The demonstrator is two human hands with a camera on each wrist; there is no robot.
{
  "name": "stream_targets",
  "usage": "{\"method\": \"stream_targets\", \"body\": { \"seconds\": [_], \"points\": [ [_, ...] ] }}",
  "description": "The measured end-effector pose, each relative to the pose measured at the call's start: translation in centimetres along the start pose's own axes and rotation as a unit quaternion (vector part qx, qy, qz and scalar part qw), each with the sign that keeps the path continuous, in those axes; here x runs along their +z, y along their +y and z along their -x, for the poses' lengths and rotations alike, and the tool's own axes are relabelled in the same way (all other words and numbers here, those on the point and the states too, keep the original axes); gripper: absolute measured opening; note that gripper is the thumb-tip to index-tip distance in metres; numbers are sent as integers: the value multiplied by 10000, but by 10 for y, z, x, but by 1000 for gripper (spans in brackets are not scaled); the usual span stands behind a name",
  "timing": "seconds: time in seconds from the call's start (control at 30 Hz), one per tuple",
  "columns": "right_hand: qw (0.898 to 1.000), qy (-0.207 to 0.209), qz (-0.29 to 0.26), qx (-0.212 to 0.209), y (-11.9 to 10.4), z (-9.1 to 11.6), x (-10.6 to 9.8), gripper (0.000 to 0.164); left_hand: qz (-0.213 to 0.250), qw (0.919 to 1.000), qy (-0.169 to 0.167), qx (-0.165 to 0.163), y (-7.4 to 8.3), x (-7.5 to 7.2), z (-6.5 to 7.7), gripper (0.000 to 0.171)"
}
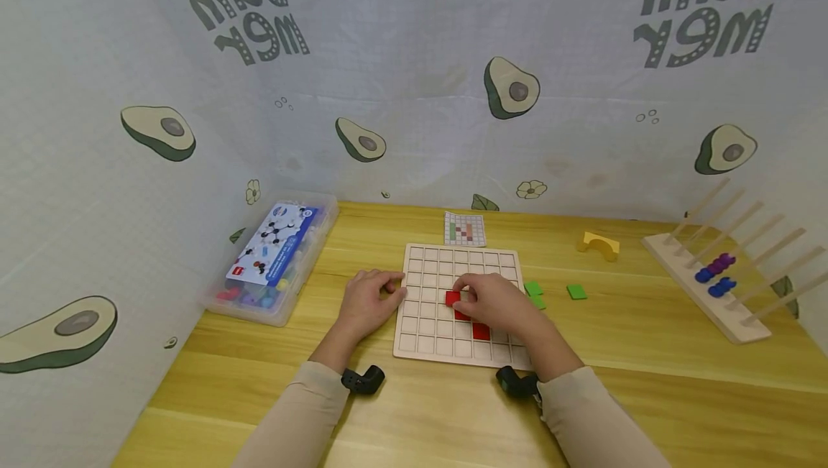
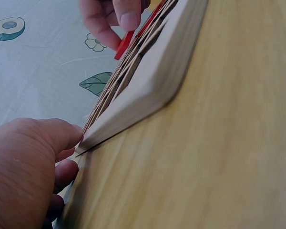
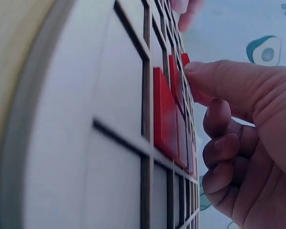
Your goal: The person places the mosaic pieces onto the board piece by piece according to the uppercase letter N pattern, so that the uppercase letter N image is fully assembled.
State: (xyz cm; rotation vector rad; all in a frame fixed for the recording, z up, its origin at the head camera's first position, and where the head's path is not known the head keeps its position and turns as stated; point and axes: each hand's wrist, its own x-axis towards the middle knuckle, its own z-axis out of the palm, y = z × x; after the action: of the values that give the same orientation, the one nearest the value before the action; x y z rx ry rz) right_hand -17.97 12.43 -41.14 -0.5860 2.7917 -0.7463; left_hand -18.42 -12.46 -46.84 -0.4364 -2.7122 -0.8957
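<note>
A square wooden grid board lies on the table before me. At its left edge rests my left hand, thumb and index fingertips apart against the side; it holds nothing up. Over the board's middle, my right hand pinches a red square tile between thumb and fingers. The left wrist view shows this red tile tilted at the grid. Other red tiles sit in cells nearer me, partly under the right hand. In the right wrist view, red tiles stand slightly proud of the grid.
Green square tiles lie right of the board. Behind it is a small printed grid card. A clear plastic case stands left. A yellow arch block and a peg rack with blue and purple beads are at right.
</note>
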Motion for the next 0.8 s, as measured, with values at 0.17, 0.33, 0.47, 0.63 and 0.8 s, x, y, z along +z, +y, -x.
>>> {"method": "stream_targets", "body": {
  "seconds": [0.17,0.33,0.47,0.63,0.8],
  "points": [
    [9999,53,84,-79,-4,-9,3,22,18,10000,23,-28,0,0,0,27],
    [9997,133,169,-102,-5,-15,8,20,17,10000,-2,-28,0,-1,0,28],
    [9996,150,232,-85,-6,-18,10,20,-10,10000,-4,-21,0,-1,0,28],
    [9997,119,199,-23,-8,-17,10,21,9,10000,-4,-6,0,-1,-1,28],
    [9998,142,-43,155,-6,-11,6,24,-38,10000,-41,-19,-1,0,0,29]
  ]
}}
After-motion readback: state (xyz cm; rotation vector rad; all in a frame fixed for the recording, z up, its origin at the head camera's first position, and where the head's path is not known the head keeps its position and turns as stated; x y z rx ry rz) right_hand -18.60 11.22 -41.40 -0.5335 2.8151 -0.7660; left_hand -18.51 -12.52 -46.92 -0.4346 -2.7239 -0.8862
